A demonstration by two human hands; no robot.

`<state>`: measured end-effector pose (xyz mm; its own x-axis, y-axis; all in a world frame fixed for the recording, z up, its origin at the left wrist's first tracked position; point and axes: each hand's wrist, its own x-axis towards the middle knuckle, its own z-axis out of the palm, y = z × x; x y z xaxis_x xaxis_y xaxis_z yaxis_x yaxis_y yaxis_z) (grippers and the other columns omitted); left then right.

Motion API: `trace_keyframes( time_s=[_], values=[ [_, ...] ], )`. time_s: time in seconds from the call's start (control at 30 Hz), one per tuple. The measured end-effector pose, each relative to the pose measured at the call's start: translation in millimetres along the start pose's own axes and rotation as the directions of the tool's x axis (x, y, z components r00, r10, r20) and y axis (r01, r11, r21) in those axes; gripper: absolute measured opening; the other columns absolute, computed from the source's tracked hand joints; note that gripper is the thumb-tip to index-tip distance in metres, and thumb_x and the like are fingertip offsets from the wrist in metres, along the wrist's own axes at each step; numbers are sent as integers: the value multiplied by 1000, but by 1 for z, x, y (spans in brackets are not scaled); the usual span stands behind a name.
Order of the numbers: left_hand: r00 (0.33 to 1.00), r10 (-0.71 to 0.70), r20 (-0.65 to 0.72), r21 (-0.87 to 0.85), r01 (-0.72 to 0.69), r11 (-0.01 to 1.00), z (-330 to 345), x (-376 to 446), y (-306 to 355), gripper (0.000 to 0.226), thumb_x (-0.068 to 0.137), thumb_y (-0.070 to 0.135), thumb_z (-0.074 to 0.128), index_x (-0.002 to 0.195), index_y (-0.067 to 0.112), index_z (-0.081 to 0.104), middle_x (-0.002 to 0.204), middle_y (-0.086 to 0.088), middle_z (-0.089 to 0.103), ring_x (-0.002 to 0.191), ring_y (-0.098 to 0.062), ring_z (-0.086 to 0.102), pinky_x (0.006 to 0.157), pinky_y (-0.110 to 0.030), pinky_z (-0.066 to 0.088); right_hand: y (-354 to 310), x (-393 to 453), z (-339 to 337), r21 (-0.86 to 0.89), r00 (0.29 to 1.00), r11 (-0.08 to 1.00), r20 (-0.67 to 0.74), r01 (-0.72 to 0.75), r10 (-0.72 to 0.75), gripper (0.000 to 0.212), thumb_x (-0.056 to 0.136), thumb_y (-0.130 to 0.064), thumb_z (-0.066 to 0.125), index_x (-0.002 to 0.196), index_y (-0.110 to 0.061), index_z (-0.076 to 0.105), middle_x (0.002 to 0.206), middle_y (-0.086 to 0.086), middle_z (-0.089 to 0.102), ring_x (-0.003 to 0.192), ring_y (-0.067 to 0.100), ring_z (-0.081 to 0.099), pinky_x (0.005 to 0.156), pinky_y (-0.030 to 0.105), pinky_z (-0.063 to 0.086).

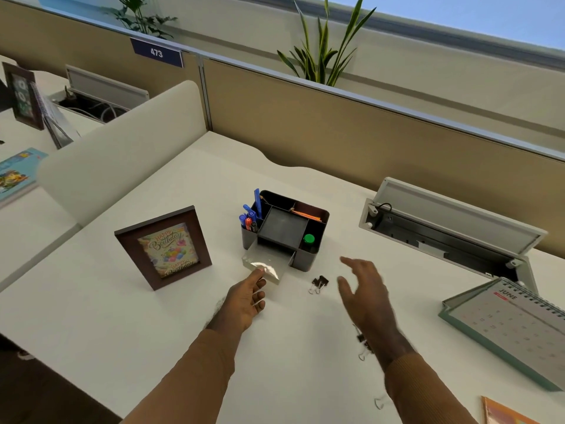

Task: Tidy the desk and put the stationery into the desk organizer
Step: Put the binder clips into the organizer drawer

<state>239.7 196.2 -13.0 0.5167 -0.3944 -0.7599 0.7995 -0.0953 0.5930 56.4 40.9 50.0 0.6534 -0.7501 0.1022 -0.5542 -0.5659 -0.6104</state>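
Head cam: I count 1 desk organizer (286,229) mid-desk w/ a clear drawer (265,264) pulled out at its front. I see 2 binder clips (319,283) just right of the drawer, another clip (364,344) partly hidden by my right wrist, 1 more (380,402) nearer me. Organizer's left slot holds several pens (249,220), right front slot a green-capped item (308,240). My left hand (246,299) fingertips touch the drawer front; right hand (365,293) hovers spread, gripping nothing.
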Motion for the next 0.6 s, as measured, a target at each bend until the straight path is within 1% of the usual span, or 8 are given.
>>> trace_keyframes(
  time_s=[0.07, 0.13, 0.23, 0.3, 0.4, 0.47, 0.5, 0.6],
  values=[
    [1000, -5, 9, 41, 4, 999, -3, -2, 0, 44, 76, 44, 75, 106, 13, 67, 105, -4, 65, 84, -19, 53, 66, -32, 48, 36, -20, -13, 29, 993, 994, -46, -107, 108, 39, 90, -22, 58, 127, -34, 53, 128, -6, 54, 116, 15, 53, 98, 44, 46],
    [1000, -10, 24, 79, 8, 997, -6, -4, 0, 43, 77, 44, 75, 107, 15, 68, 104, -3, 65, 83, -18, 53, 65, -32, 47, 71, -46, -24, -3, 973, 974, -39, -228, 227, 39, 89, -16, 57, 124, -35, 56, 128, -6, 55, 117, 16, 53, 100, 42, 45],
    [1000, -7, 26, 110, 4, 994, -10, -7, -1, 35, 77, 41, 76, 101, 16, 68, 98, -1, 64, 77, -16, 52, 62, -30, 46, 112, -87, -34, -107, 926, 928, 90, -357, 367, 47, 84, -4, 54, 122, -32, 58, 133, -2, 53, 124, 19, 47, 106, 37, 39],
    [1000, -16, -6, 154, 16, 988, -13, -10, -3, 25, 80, 35, 74, 94, 15, 67, 93, -1, 63, 75, -16, 53, 60, -30, 45, 124, -113, -36, -120, 902, 925, 206, -360, 378, 51, 82, -2, 56, 123, -32, 57, 133, -4, 51, 126, 20, 44, 107, 32, 34],
    [994, -83, -71, 255, 98, 962, -20, -18, -7, 8, 84, 19, 60, 84, 11, 60, 78, -2, 59, 64, -15, 51, 55, -27, 41, 125, -143, -32, -104, 909, 954, 290, -280, 299, 49, 81, -20, 68, 121, -42, 50, 123, -13, 46, 118, 15, 47, 99, 25, 37],
    [988, -112, -108, 312, 141, 940, -24, -27, -11, 5, 83, 14, 54, 81, 10, 57, 71, -2, 55, 58, -16, 49, 52, -26, 39, 123, -155, -25, -165, 909, 955, 301, -248, 288, 51, 80, -33, 70, 126, -42, 50, 123, -17, 44, 114, 12, 47, 93, 26, 43],
    [987, -113, -118, 336, 147, 930, -25, -32, -15, 5, 83, 13, 53, 81, 10, 56, 69, -2, 53, 57, -17, 48, 51, -26, 38, 124, -159, -22, -215, 912, 948, 287, -236, 292, 51, 81, -35, 68, 128, -40, 50, 126, -17, 44, 114, 12, 46, 91, 27, 45],
    [989, -91, -113, 388, 128, 913, -26, -49, -26, 7, 86, 10, 51, 84, 9, 58, 72, -4, 54, 59, -17, 48, 52, -26, 38, 125, -161, -15, -286, 929, 930, 220, -229, 297, 43, 85, -26, 64, 127, -33, 56, 127, -14, 46, 113, 12, 44, 85, 27, 48]
  ],
)
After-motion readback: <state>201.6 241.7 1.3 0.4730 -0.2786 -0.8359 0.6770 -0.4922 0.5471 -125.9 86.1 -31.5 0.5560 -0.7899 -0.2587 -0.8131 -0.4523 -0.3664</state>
